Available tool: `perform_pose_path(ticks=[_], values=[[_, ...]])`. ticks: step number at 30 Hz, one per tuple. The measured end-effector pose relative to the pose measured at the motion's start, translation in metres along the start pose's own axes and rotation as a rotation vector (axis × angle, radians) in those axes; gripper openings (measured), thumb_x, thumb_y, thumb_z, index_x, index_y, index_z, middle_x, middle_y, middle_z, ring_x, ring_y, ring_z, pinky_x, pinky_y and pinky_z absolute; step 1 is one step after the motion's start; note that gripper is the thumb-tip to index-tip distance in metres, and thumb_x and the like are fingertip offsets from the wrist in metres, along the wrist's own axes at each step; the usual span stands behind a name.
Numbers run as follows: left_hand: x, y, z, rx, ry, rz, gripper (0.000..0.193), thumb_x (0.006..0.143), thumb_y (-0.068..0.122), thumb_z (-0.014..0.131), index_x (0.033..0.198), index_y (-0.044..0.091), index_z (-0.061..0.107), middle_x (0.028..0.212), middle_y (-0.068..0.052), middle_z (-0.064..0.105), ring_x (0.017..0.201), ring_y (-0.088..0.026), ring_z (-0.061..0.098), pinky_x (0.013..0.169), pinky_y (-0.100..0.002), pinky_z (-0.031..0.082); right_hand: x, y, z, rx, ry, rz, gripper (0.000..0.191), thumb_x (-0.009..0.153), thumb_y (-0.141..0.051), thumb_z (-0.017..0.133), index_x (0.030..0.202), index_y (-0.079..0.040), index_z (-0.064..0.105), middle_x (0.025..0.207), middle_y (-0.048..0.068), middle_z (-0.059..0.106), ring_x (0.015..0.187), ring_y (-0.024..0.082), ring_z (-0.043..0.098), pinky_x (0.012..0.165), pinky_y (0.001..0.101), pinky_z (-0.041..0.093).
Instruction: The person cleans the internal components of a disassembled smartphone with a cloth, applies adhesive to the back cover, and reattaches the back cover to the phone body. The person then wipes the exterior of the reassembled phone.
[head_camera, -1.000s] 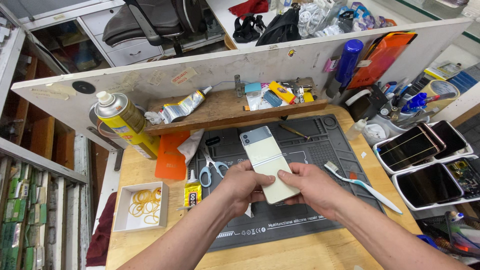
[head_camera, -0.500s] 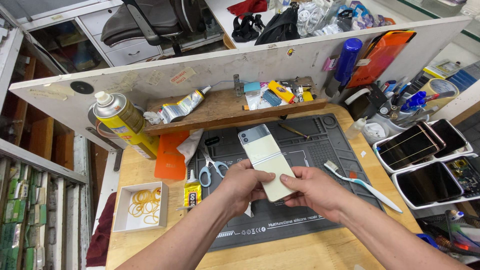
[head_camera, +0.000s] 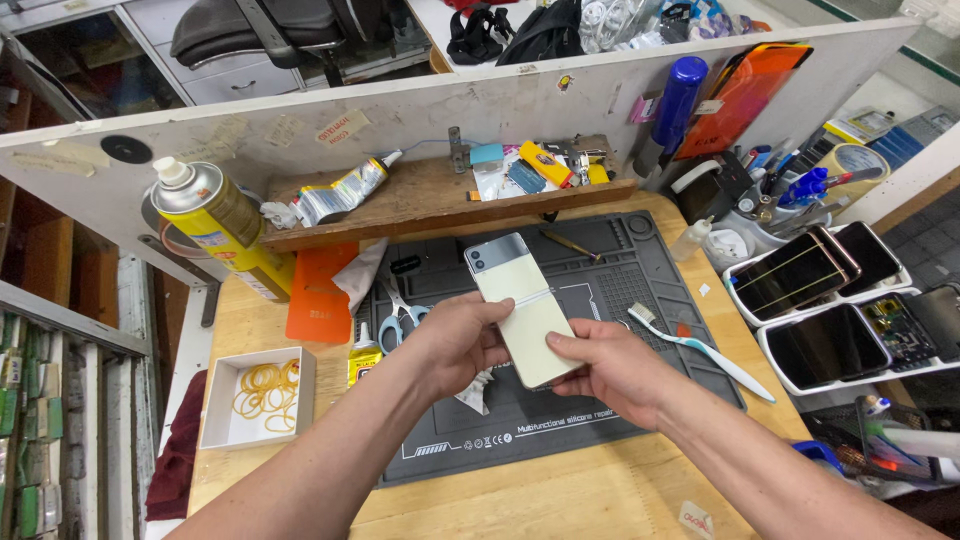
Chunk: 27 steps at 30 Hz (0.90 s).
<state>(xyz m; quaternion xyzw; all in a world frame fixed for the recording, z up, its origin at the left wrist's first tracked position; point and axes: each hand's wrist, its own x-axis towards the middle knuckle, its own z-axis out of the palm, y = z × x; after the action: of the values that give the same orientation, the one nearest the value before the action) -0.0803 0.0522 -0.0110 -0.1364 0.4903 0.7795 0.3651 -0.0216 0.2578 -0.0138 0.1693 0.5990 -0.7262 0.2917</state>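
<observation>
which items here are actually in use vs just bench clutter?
In use: cream flip phone, held open by left hand and right hand, over the grey mat.

Lying about: spray can, scissors, toothbrush, rubber bands, trays of phones.

You hold a cream flip phone (head_camera: 519, 305) opened flat above the grey mat (head_camera: 610, 400), your left hand (head_camera: 452, 345) gripping its left edge and your right hand (head_camera: 608, 368) its lower end. Scissors (head_camera: 398, 318) lie just left of it, a toothbrush (head_camera: 695, 349) to the right, a spray can (head_camera: 215, 225) at far left
</observation>
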Motion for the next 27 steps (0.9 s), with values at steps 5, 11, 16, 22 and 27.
perform_pose_path(ticks=[5, 11, 16, 22, 27], values=[[0.003, -0.006, 0.006, 0.038, -0.005, 0.005, 0.031, 0.098, 0.009, 0.054, 0.128, 0.0, 0.06, 0.125, -0.017, 0.07, 0.109, -0.027, 0.071, 0.094, -0.042, 0.06, -0.005, -0.008, -0.001, -0.015, 0.041, 0.046, 0.035, 0.09, -0.025, 0.061, 0.12, -0.008, 0.067, 0.107, 0.006, 0.075, 0.095, 0.016, 0.072, 0.083, 0.0361, 0.058], [-0.001, -0.003, 0.014, 0.083, 0.039, -0.001, 0.033, 0.099, 0.013, 0.053, 0.128, 0.0, 0.061, 0.122, -0.015, 0.07, 0.11, -0.025, 0.07, 0.096, -0.043, 0.06, -0.004, -0.003, -0.003, -0.017, 0.038, -0.041, 0.034, 0.091, -0.022, 0.068, 0.12, -0.005, 0.067, 0.11, 0.007, 0.074, 0.098, 0.015, 0.072, 0.088, 0.0351, 0.059], [-0.002, -0.004, 0.015, 0.086, 0.022, 0.003, 0.035, 0.099, 0.019, 0.053, 0.127, 0.001, 0.063, 0.122, -0.015, 0.071, 0.11, -0.025, 0.07, 0.095, -0.042, 0.06, -0.001, 0.005, -0.006, 0.023, 0.019, -0.073, 0.032, 0.091, -0.021, 0.068, 0.119, -0.004, 0.068, 0.107, 0.007, 0.074, 0.096, 0.015, 0.071, 0.087, 0.0348, 0.057], [0.004, -0.006, 0.014, 0.022, 0.032, 0.066, 0.026, 0.096, 0.011, 0.061, 0.121, 0.002, 0.064, 0.114, -0.012, 0.073, 0.102, -0.024, 0.072, 0.091, -0.04, 0.061, -0.004, 0.012, -0.002, 0.014, -0.002, -0.093, 0.033, 0.091, -0.022, 0.068, 0.12, -0.006, 0.068, 0.107, 0.006, 0.074, 0.095, 0.014, 0.071, 0.086, 0.0342, 0.057], [0.003, -0.002, 0.017, 0.029, 0.044, 0.07, 0.024, 0.094, 0.009, 0.062, 0.117, 0.002, 0.066, 0.113, -0.012, 0.075, 0.099, -0.023, 0.074, 0.089, -0.038, 0.063, -0.006, 0.01, 0.0, -0.112, 0.042, -0.04, 0.033, 0.092, -0.025, 0.067, 0.12, -0.008, 0.068, 0.106, 0.005, 0.075, 0.096, 0.013, 0.071, 0.086, 0.0337, 0.056]])
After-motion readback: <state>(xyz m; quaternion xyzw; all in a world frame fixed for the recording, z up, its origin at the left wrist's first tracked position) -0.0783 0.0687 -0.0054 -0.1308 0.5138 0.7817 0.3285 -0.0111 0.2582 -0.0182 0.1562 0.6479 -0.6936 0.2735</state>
